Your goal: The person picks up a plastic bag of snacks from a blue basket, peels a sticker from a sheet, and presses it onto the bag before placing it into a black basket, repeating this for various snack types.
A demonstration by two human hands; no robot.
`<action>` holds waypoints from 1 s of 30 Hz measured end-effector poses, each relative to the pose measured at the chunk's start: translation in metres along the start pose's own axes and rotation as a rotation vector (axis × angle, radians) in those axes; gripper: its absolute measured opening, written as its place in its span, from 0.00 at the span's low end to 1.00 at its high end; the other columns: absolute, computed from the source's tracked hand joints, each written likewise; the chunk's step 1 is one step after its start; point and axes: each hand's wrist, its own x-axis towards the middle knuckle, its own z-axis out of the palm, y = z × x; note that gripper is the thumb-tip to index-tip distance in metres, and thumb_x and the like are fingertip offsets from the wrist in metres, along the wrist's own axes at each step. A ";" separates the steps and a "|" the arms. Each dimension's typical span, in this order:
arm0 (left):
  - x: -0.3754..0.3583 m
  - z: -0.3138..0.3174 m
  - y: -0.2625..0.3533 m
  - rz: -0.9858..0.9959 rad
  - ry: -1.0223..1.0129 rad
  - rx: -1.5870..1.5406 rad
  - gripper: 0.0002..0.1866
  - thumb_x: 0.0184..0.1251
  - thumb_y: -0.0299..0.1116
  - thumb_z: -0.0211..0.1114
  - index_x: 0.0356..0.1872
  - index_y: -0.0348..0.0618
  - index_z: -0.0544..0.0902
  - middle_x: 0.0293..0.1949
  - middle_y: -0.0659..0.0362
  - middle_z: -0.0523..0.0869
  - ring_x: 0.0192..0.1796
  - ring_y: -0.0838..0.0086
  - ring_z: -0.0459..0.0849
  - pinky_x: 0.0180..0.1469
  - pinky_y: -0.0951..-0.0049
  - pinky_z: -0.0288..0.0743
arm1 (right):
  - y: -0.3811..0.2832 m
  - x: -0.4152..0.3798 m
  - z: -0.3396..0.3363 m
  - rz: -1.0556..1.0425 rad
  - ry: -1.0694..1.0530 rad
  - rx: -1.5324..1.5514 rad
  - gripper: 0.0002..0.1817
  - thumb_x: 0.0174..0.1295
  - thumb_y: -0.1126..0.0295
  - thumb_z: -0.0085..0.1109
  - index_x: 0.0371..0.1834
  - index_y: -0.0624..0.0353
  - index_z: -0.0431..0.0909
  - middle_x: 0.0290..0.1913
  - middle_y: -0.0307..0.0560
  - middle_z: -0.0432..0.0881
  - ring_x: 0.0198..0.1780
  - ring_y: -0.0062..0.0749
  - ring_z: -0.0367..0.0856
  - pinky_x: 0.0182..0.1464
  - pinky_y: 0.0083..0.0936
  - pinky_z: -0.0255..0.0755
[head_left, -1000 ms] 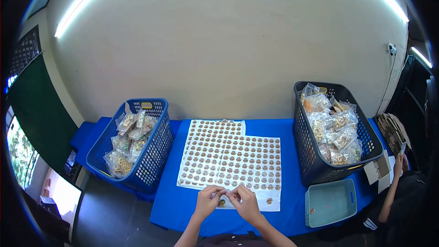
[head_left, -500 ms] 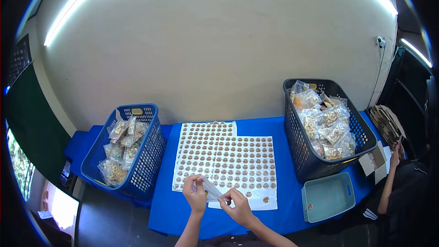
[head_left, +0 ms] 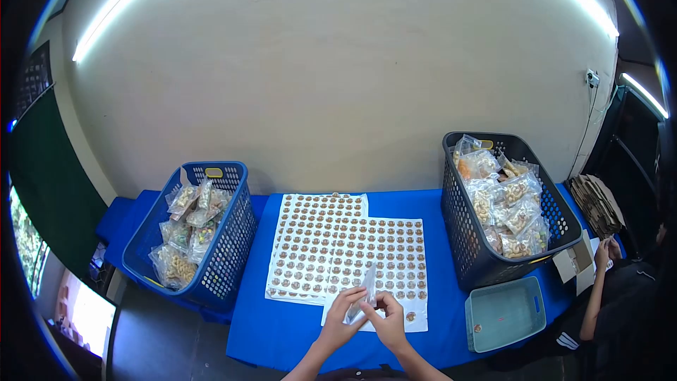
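A small clear plastic bag (head_left: pixel 369 283) is held between my two hands above the front of the sticker sheets. My left hand (head_left: pixel 340 316) wraps round the bag's left side, fingers curled. From the right, my right hand (head_left: pixel 388 323) pinches the bag, its thumb pressed on the plastic. What the bag contains is hidden by my fingers. Beneath lie white sheets (head_left: pixel 293 268) with rows of round brown stickers, overlapping one another. A few stickers sit apart near the lower right corner of the front sheet.
A blue basket (head_left: pixel 243 201) of filled snack bags stands left; a black basket (head_left: pixel 458 240) of similar bags stands right. In front of the latter is a green tray (head_left: pixel 504 310). Beside a cardboard box (head_left: pixel 582 261), another person's hands (head_left: pixel 606 250) show at far right.
Both hands have moved right and closer together. The bag has turned from slanting sideways to nearly upright between them. The other person's hands have shifted slightly.
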 end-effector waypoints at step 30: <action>0.031 -0.085 -0.058 -0.372 0.669 -1.088 0.14 0.70 0.40 0.45 0.24 0.48 0.66 0.21 0.68 0.67 0.27 0.82 0.67 0.43 0.75 0.66 | 0.039 -0.004 -0.040 0.312 -0.130 0.001 0.14 0.60 0.66 0.53 0.21 0.64 0.74 0.22 0.39 0.76 0.26 0.17 0.71 0.31 0.17 0.65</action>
